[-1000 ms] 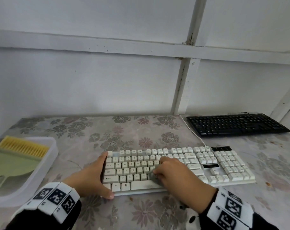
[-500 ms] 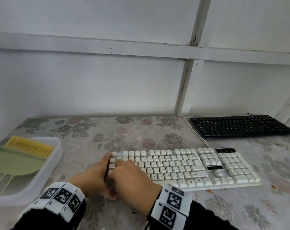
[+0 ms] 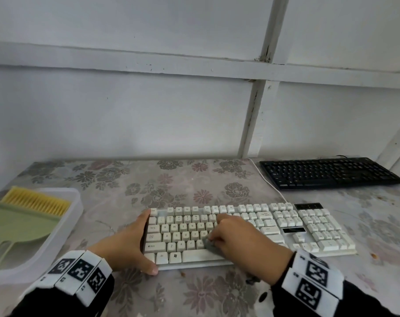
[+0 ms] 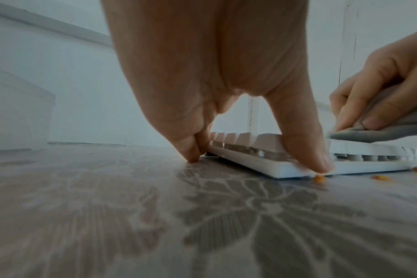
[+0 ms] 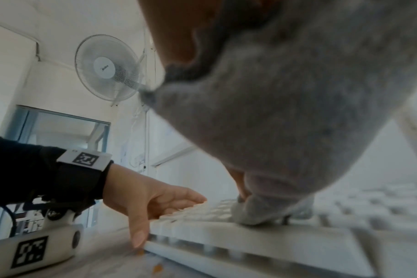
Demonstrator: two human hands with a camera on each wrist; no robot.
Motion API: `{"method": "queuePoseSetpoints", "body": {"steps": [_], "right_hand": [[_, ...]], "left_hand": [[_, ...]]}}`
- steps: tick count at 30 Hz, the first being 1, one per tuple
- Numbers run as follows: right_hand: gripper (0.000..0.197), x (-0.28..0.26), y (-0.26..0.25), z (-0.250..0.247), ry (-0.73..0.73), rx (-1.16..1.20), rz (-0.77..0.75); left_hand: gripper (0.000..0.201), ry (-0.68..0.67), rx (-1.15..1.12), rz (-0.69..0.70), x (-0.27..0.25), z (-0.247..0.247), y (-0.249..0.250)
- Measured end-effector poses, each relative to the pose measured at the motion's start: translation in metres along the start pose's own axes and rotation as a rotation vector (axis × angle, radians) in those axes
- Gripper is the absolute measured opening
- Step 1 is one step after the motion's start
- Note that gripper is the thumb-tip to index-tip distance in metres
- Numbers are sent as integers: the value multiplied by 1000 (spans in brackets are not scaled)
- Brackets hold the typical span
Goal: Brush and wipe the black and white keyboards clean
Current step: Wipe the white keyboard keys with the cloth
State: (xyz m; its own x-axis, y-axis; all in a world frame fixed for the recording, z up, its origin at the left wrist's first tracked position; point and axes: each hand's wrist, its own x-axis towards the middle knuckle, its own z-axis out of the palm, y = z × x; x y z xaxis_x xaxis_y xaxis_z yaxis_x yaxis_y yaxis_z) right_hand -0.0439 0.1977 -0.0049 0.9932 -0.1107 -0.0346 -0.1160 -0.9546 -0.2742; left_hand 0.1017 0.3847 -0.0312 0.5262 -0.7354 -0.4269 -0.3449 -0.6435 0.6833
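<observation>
Right hand (image 3: 237, 239) pinches grey cloth (image 4: 379, 131) onto white keyboard (image 3: 274, 227) at table centre, left hand (image 3: 128, 242) fingers straight bracing its 9 o'clock end, black keyboard (image 3: 329, 173) at 2 o'clock; risk: hard wiping skids board, drags crumbs (image 4: 319, 179).

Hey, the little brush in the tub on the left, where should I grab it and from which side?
Probably by its thin green handle, coming from above at the tub's near end. The yellow bristles point away toward the wall, and the handle lies nearest you, beside the dustpan, though its end runs out of view.
</observation>
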Motion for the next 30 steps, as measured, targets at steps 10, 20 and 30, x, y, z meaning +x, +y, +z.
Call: {"method": "queuePoseSetpoints", "body": {"steps": [10,20,30], "right_hand": [[25,9,-27,-14,67,152,-70],[21,37,-70,19,-23,-9,-212],[30,-1,-3,-2,-26,30,-42]], "left_hand": [[128,10,36,6,1,-1,0],[134,43,81,-10,0,0,0],[115,26,24,30,-4,-1,7]]}}
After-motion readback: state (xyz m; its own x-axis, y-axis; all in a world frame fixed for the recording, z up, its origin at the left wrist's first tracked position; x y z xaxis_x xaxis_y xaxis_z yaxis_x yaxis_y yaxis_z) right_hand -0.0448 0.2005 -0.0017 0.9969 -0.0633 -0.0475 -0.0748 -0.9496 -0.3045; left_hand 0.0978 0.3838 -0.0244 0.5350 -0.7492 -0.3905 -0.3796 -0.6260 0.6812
